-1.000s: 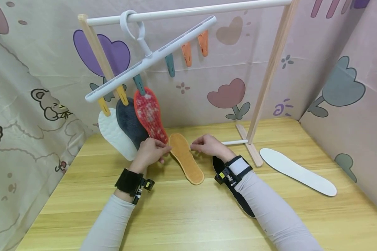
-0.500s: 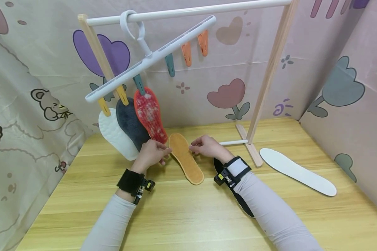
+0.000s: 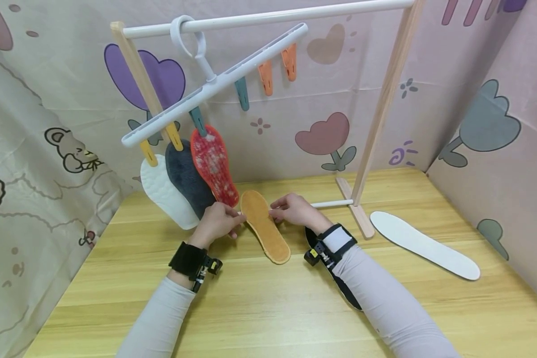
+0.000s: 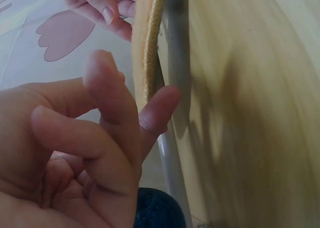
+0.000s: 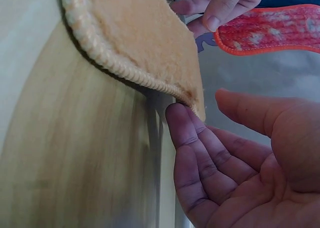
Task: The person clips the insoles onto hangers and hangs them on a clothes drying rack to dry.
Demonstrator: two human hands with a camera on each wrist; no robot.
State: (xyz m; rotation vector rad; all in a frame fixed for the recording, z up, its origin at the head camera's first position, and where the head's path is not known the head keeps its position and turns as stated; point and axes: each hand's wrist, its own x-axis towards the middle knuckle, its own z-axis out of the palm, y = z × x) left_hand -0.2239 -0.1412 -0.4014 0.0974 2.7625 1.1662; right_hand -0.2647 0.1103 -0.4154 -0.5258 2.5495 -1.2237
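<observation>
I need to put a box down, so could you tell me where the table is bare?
Bare: the wooden table between the sleeves, and its front left. Crowded: the back left, under the hanging insoles by the orange fleecy insole.

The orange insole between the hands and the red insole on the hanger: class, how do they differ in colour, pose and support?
The orange insole is plain orange and fuzzy; the red insole is red with pale speckles. The orange insole has its heel on the table; the red insole hangs from a clip. The left hand and right hand touch the orange insole's edges; no hand touches the red one. Both are foot-shaped.
</observation>
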